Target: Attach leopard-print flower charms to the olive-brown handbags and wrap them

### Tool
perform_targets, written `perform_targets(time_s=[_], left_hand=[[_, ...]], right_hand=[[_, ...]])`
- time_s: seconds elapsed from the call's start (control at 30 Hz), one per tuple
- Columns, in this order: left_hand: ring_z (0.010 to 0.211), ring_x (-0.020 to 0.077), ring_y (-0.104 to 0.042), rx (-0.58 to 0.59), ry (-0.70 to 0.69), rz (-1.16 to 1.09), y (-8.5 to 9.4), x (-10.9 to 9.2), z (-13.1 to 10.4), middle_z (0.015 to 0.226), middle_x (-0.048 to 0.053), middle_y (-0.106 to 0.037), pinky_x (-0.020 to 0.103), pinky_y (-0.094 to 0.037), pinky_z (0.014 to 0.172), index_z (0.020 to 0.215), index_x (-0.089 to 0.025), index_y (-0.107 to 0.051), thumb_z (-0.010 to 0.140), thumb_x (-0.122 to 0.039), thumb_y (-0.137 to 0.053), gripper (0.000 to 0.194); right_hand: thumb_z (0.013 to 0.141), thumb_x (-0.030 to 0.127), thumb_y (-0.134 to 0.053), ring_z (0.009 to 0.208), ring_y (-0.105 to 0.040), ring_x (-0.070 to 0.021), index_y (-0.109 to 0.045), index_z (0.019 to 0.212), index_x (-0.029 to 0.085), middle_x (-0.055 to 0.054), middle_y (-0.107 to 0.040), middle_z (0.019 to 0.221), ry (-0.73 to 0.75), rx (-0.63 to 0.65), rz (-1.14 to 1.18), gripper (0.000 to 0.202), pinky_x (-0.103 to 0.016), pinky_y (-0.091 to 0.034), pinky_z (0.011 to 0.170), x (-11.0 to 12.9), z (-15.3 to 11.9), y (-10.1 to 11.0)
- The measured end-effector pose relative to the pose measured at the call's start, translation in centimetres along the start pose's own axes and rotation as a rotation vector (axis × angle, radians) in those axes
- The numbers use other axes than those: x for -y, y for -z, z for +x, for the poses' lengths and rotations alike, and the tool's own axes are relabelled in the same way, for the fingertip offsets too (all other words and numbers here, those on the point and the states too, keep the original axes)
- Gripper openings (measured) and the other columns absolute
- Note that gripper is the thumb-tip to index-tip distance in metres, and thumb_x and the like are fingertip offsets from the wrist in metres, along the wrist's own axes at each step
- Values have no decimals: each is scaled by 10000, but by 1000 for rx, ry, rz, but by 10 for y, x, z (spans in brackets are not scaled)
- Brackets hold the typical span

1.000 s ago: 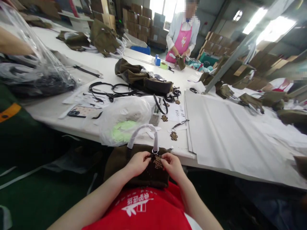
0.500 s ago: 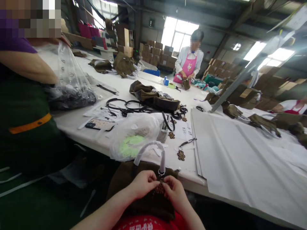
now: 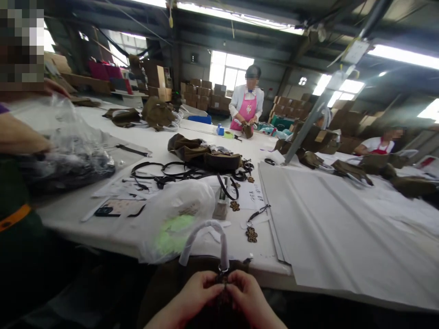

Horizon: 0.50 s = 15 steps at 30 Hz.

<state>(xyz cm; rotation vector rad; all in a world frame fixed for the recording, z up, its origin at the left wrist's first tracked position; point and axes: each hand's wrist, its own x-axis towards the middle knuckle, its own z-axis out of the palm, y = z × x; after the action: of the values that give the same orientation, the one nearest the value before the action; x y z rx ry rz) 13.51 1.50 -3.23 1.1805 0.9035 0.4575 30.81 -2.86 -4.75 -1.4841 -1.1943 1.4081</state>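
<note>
A dark brown handbag (image 3: 161,288) rests against me at the table's front edge, its handle (image 3: 206,225) wrapped in pale covering and standing up. My left hand (image 3: 200,292) and my right hand (image 3: 246,292) meet just below the metal ring (image 3: 223,268) at the handle's base. Both are closed, thumbs and fingertips pinching a bag charm's dark strap between them. The charm's lower part is mostly hidden by the hands. Another leopard-patterned charm (image 3: 251,234) with a black strap lies on the table beyond my right hand, and a similar flower-shaped charm (image 3: 235,206) lies farther back.
A clear plastic bag with green contents (image 3: 174,233) lies left of the handle. Behind it are black straps (image 3: 164,171), a phone (image 3: 116,208) and brown bags (image 3: 206,155). White sheets (image 3: 329,219) cover the right side. Co-workers stand at left and across the table (image 3: 247,105).
The view has swung to the right and tilted up slightly. My hands have drawn closer together under the ring, and the leopard-patterned charm between them is now less visible.
</note>
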Motion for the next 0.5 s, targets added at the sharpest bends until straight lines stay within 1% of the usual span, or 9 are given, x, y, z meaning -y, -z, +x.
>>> perform_targets(time_s=[0.13, 0.27, 0.37, 0.43, 0.5], left_hand=[[589, 120, -516, -16, 21, 30, 2, 3, 5, 675, 2, -621, 233, -359, 534, 790, -133, -667, 611, -653, -731, 554], [649, 141, -559, -6, 26, 0, 1, 7, 10, 736, 23, -656, 234, -372, 559, 835, -135, -673, 604, -648, -744, 567], [680, 157, -579, 35, 22, -23, 0, 13, 15, 773, 39, -673, 239, -383, 570, 878, -132, -685, 623, -642, -737, 573], [668, 163, -584, 80, 28, -39, 0, 16, 18, 756, 38, -675, 248, -395, 578, 882, -131, -693, 621, -641, -737, 574], [716, 189, -606, 93, 10, -38, 1, 15, 21, 769, 37, -684, 264, -428, 623, 875, -137, -701, 619, -611, -750, 541]], right_hand=[[713, 356, -635, 388, -427, -72, -552, 764, 164, 43, -538, 564, -20, -41, 26, 215, -186, -310, 374, -2, 0, 2], [718, 293, -625, 394, -444, -67, -563, 764, 159, 40, -545, 585, -21, -27, 31, 155, -178, -306, 375, 2, -1, 8], [698, 262, -617, 411, -443, -67, -575, 756, 160, 42, -543, 589, -14, -28, 63, 124, -180, -326, 395, 0, 2, 9], [687, 260, -611, 408, -438, -74, -580, 749, 169, 48, -531, 565, -29, -31, 56, 114, -187, -325, 399, -5, 6, 8], [671, 264, -622, 428, -458, -93, -580, 719, 182, 47, -525, 544, -35, -26, 16, 104, -196, -337, 413, -14, 13, 8]])
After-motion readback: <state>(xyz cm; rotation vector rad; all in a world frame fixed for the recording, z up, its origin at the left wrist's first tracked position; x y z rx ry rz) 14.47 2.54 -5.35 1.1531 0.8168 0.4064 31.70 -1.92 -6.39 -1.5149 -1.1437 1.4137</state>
